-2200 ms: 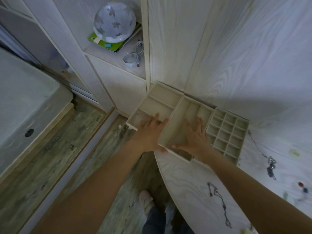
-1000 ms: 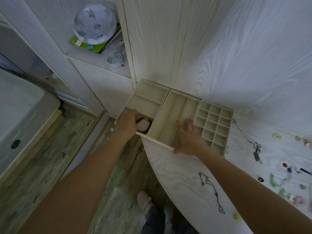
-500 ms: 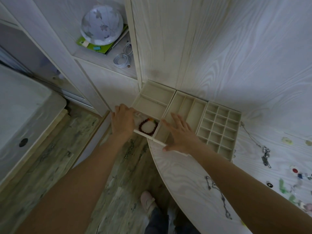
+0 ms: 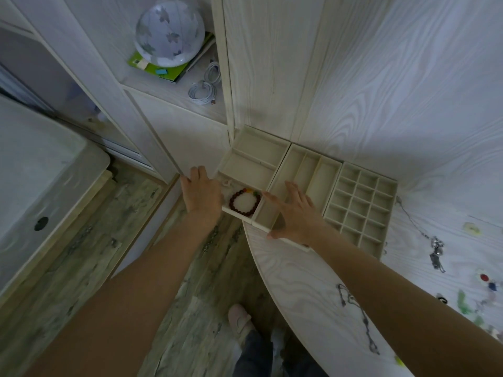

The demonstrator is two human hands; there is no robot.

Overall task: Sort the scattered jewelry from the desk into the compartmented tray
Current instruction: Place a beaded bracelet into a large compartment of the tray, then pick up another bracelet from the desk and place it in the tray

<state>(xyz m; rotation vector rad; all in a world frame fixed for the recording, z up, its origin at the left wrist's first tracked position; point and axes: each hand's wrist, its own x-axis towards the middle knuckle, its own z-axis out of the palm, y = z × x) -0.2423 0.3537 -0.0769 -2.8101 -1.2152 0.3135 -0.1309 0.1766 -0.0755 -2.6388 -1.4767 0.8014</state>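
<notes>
Three cream trays stand side by side in the desk's back corner: a left tray point(image 4: 255, 159) with wide compartments, a middle tray point(image 4: 307, 170) with long slots, and a grid tray point(image 4: 362, 205). A dark red beaded bracelet point(image 4: 244, 201) lies in the left tray's nearest compartment, beside a small white piece point(image 4: 227, 183). My left hand point(image 4: 202, 194) lies flat against that tray's outer left wall. My right hand point(image 4: 294, 213) rests spread over the middle tray's near end, thumb at its front edge. A dark chain point(image 4: 359, 319) and a silver necklace point(image 4: 435, 248) lie loose on the desk.
Small coloured pieces point(image 4: 484, 277) and a pale ring point(image 4: 471, 228) are scattered at the right. The desk's curved edge point(image 4: 272, 268) drops to the floor, and the left tray overhangs it. A shelf at the back holds a globe lamp point(image 4: 170, 31) and white cables point(image 4: 204, 89).
My left hand has slid off the bracelet's compartment to the tray's left wall, so the bracelet now shows. My right hand has stayed on the middle tray.
</notes>
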